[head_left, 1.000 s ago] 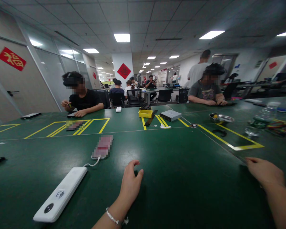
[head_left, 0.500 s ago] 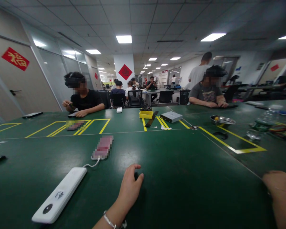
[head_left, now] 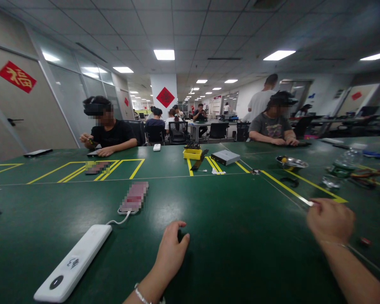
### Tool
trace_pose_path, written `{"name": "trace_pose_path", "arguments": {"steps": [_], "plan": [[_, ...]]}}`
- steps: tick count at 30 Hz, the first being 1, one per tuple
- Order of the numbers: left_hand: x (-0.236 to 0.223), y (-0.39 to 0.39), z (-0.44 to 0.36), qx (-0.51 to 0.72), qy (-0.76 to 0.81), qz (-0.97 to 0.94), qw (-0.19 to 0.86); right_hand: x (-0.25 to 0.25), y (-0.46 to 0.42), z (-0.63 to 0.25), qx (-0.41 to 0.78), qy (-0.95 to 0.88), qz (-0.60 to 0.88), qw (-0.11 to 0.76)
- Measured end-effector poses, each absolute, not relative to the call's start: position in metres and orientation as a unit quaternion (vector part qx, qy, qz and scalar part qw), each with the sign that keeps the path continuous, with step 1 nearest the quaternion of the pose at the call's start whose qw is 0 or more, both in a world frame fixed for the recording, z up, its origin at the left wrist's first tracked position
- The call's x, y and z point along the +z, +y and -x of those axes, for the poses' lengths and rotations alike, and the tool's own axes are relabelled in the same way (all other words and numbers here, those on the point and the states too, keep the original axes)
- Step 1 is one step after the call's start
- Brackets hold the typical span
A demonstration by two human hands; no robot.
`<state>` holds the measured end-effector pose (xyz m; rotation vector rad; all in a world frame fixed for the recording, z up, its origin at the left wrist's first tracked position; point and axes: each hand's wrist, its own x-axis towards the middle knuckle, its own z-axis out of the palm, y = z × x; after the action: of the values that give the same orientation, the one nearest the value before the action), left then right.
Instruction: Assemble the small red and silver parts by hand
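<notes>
My left hand [head_left: 172, 247] rests on the green table [head_left: 240, 240], thumb and fingers apart, with nothing between them. Its wrist wears a pale beaded bracelet. My right hand [head_left: 331, 220] is over the table at the right, by the corner of a yellow tape outline. Its fingers are curled and mostly turned away, so what they hold, if anything, is hidden. A phone [head_left: 133, 197] lies left of my left hand, its screen blurred. A white cable joins it to a long white power bank [head_left: 74, 261].
A clear bottle [head_left: 346, 164], a metal bowl [head_left: 291, 162], and a black curved piece [head_left: 289, 182] lie at the right. Farther back are a grey box [head_left: 225, 157] and a yellow tray [head_left: 192, 153] with dark cables. Two people wearing headsets sit across the table. A small red object [head_left: 365, 242] is at right.
My right hand has come in from the right edge, moving left and a little forward. My left hand stays in place. The view has shifted slightly.
</notes>
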<state>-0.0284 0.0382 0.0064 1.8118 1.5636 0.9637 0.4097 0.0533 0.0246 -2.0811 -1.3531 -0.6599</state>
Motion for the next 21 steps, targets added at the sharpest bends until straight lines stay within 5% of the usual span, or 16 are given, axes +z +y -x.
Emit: {"name": "trace_pose_path", "arguments": {"steps": [7, 13, 16, 21], "plan": [[0.004, 0.037, 0.026, 0.319, 0.528, -0.747, 0.249, 0.021, 0.053, -0.209, 0.029, -0.8, 0.57, 0.186], [0.002, 0.034, 0.023, 0.256, 0.51, -0.795, 0.208, 0.014, 0.028, -0.16, 0.18, -0.882, 0.429, 0.073], [0.005, 0.032, 0.024, 0.237, 0.507, -0.802, 0.21, 0.023, 0.046, -0.191, 0.15, -0.865, 0.468, 0.1], [0.007, 0.031, 0.026, 0.237, 0.501, -0.804, 0.217, 0.033, 0.072, -0.313, -0.064, -0.63, 0.763, 0.128]]}}
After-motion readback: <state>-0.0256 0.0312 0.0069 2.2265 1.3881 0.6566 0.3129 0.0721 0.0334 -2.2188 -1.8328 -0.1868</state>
